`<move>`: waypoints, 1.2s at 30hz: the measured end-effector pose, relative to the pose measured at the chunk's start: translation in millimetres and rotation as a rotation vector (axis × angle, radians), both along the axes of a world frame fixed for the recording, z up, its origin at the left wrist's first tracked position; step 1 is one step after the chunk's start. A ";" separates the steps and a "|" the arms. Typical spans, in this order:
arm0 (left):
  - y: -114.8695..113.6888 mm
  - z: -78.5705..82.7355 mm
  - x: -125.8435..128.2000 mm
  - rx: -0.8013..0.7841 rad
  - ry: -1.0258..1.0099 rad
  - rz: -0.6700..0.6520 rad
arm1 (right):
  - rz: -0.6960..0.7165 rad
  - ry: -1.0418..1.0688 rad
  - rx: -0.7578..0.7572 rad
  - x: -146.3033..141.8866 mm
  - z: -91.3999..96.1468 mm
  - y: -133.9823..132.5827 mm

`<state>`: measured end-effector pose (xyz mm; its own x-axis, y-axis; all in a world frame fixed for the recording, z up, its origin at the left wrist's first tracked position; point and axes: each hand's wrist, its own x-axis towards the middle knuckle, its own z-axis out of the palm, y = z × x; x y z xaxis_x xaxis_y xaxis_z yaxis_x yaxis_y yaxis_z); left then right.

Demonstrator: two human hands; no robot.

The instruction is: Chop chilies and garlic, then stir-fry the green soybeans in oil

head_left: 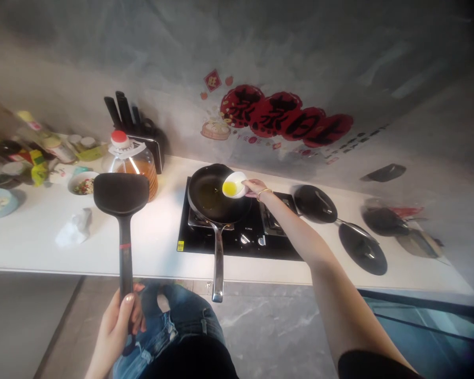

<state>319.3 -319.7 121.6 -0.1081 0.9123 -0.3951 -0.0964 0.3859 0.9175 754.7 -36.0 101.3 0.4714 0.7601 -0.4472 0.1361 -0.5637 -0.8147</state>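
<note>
My right hand (254, 187) grips a small white bowl (234, 185) with yellow beaten egg inside, tilted over the far right rim of a black frying pan (213, 197). The pan sits on a black gas hob (237, 239), its steel handle pointing toward me. My left hand (120, 321) is closed round the handle of a black spatula (121, 195), held upright in front of the counter, blade up and well left of the pan.
A big oil bottle (136, 163) with a red cap and a knife block (142, 137) stand left of the hob. A crumpled tissue (74, 229), a bowl of chopped food (84, 183) and condiments lie further left. Black pans and lids (316, 204) rest on the right.
</note>
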 end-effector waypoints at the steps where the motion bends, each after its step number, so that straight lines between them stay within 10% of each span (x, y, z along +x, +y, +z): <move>1: 0.8 -1.5 -1.0 -0.001 -0.005 -0.022 | -0.006 -0.001 0.002 4.3 1.3 -2.9; 19: 7.4 -2.3 1.4 0.001 -0.014 -0.149 | 0.186 -0.068 -0.063 -6.2 15.7 -37.0; 36: 1.3 -0.9 -7.4 0.027 -0.010 -0.061 | -0.042 0.577 0.119 -16.5 24.3 -39.0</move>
<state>311.9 -318.4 120.7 -0.0484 0.9274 -0.3708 -0.0825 0.3663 0.9268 738.2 -75.0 125.6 0.2081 0.8066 -0.5533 -0.3682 -0.4595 -0.8083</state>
